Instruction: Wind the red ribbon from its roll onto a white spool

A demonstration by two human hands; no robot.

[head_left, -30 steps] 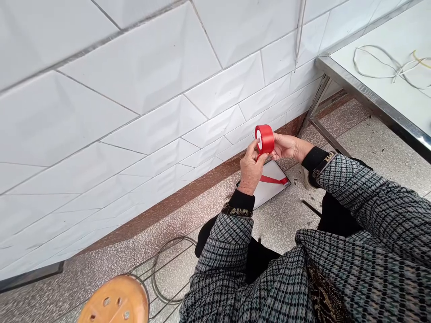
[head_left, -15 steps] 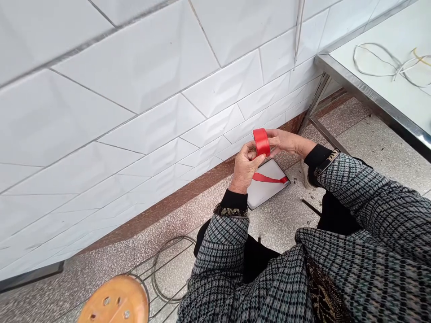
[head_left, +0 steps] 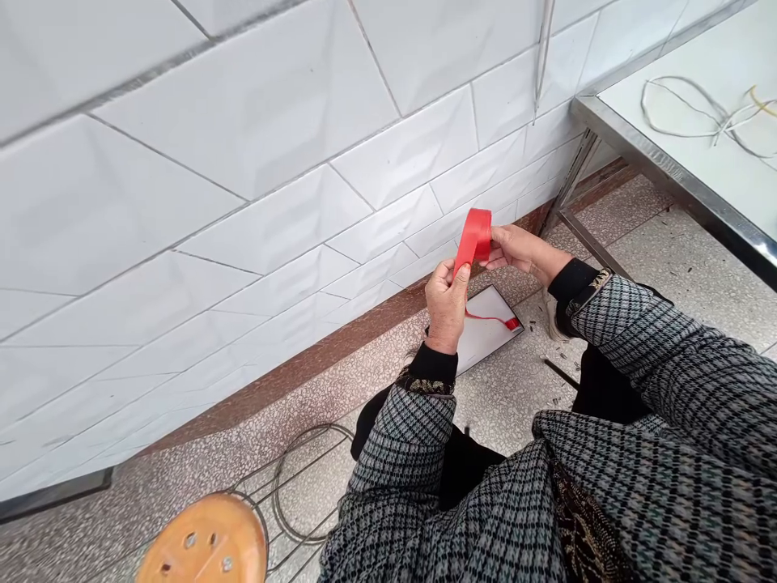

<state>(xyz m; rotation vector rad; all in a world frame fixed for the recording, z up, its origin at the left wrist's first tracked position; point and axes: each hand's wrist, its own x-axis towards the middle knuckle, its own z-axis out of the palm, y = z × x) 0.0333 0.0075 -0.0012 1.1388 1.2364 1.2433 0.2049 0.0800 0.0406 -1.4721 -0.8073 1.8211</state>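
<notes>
Roll: in the head view the red roll (head_left: 484, 235) is up in the air between the two hands, in front of the white wall (head_left: 243, 129); half a second ago it sat lower, right against the left fingers.
Left hand: the left hand (head_left: 446, 301) pinches the ribbon (head_left: 464, 253) between thumb and fingers, just below the roll; before, it was on the roll itself.
Right hand: the right hand (head_left: 520, 248) grips the roll from its right side, thumb near the upper part, fingers lower down.
Ribbon: a flat length now slopes from the roll to the left hand, which I couldn't see a moment ago. Beyond that hand it runs on as a thin, wavy line, where earlier it showed broad and flat.
Panel: the white panel (head_left: 484, 346) lies on the floor (head_left: 503, 413) beneath the hands, partly hidden by the left one; the ribbon's far end remains at its right corner.
Table: cords (head_left: 722, 125) lie loosely looped on the table (head_left: 643, 150), well apart from the hands.
Stool: the round orange seat (head_left: 210, 546) shows at bottom left, unchanged.
</notes>
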